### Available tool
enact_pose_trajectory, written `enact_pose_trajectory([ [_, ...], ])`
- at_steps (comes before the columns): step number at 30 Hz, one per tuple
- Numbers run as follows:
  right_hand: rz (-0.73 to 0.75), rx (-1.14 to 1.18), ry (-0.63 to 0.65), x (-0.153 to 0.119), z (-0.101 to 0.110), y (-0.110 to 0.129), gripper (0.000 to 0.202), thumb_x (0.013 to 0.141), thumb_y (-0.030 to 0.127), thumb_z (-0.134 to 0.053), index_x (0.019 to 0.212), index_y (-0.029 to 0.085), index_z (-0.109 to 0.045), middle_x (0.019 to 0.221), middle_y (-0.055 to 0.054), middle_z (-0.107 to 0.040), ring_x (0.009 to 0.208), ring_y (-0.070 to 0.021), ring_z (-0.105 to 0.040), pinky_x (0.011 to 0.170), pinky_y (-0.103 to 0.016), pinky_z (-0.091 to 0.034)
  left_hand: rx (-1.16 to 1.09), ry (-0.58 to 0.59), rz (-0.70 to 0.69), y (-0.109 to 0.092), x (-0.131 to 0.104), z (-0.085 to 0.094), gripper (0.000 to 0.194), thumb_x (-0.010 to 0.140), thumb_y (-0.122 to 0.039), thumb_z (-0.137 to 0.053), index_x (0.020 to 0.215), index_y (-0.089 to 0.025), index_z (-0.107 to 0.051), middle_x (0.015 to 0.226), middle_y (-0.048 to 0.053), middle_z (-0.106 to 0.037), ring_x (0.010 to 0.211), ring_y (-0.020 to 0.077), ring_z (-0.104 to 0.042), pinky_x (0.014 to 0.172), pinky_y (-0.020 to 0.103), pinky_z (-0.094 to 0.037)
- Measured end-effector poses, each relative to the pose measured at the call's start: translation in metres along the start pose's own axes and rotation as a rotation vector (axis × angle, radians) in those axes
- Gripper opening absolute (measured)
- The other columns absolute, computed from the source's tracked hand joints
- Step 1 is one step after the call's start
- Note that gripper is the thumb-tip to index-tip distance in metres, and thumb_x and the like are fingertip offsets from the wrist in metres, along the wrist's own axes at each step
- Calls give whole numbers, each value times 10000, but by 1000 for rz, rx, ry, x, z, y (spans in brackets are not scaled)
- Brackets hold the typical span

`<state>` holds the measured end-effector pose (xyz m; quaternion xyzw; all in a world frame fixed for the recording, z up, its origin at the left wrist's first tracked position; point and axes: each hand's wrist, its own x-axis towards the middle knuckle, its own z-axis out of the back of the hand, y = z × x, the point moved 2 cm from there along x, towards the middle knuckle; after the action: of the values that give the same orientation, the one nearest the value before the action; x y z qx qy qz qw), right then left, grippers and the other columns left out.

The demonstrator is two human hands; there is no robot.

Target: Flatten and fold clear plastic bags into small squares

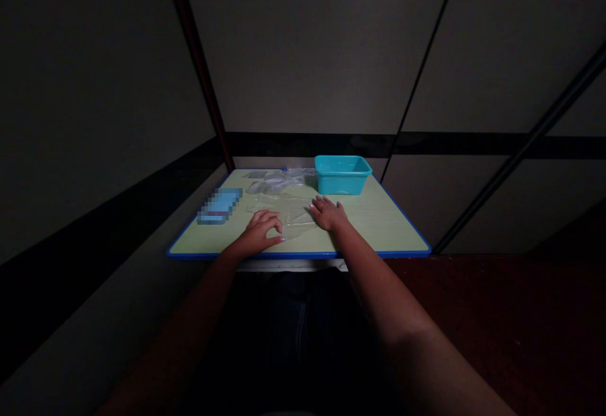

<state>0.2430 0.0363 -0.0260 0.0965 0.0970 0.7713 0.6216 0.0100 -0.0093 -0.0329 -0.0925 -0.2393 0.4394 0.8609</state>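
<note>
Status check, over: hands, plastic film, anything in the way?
Left hand loosely curled, left side of clear plastic film. Right hand palm down, its right side. Film spread, wrinkled. Crumpled plastic, teal bin beyond; neither blocks hands.

- No text, label, brand, number or sign can be read
- The flat, blue rectangular object (220,206) on the pale yellow-green, blue-edged table (379,226) is pixelated, and any print there is illegible

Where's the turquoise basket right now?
In the head view, the basket sits at the table's far right, beyond the right hand.
</note>
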Motion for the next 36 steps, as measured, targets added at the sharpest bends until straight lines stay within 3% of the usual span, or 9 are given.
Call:
enact_pose_trajectory([
  [4,4,-1,0,1,-1,-1,577,966,505,-138,1441,235,-324,1545,-39,-210,1419,-226,-161,1101,-559,-142,-1,-9,5,1,2,1,68,775,-295,-617,768,-228,-606,1207,46,-568,1214,243,-395,1063,427,-272],
  [10,11,24,-19,1,-2,-1,570,967,511,-152,1427,240,-352,1539,-43,-235,1415,-227,-173,1100,-556,-139,-51,-75,36,1,6,5,98,824,-247,-536,741,-210,-574,1165,51,-600,1160,217,-457,1032,410,-307],
  [13,14,44,-34,1,-2,-1,564,966,514,-171,1414,239,-375,1531,-43,-256,1410,-230,-192,1099,-559,-136,12,-76,23,-5,6,3,99,801,-309,-598,780,-215,-578,1195,57,-580,1201,244,-413,1034,438,-293],
  [16,12,61,-43,1,-2,-1,568,963,515,-181,1412,228,-378,1530,-47,-257,1410,-234,-192,1098,-564,-136,141,-49,32,-16,6,-2,280,709,-434,-708,840,-223,-578,1282,80,-516,1273,309,-324,1041,528,-232],
  [22,7,73,-44,2,-2,-1,557,962,503,-189,1412,234,-378,1531,-43,-255,1411,-230,-191,1103,-550,-138,263,-55,59,-34,15,-12,339,735,-503,-657,825,-209,-514,1288,140,-488,1270,337,-321,1030,625,-149],
  [30,16,71,-48,3,-3,-2,555,961,501,-177,1401,242,-394,1530,-40,-261,1409,-237,-194,1101,-553,-142,253,-140,98,-32,17,-13,154,808,-343,-590,741,-217,-531,1121,97,-573,1156,317,-396,989,515,-285],
  [36,25,62,-43,3,-3,-3,560,952,522,-216,1400,237,-394,1530,-49,-259,1408,-242,-198,1098,-562,-145,258,-215,149,-27,15,-10,101,817,-307,-573,858,-219,-546,989,84,-596,1047,299,-447,920,449,-365],
])
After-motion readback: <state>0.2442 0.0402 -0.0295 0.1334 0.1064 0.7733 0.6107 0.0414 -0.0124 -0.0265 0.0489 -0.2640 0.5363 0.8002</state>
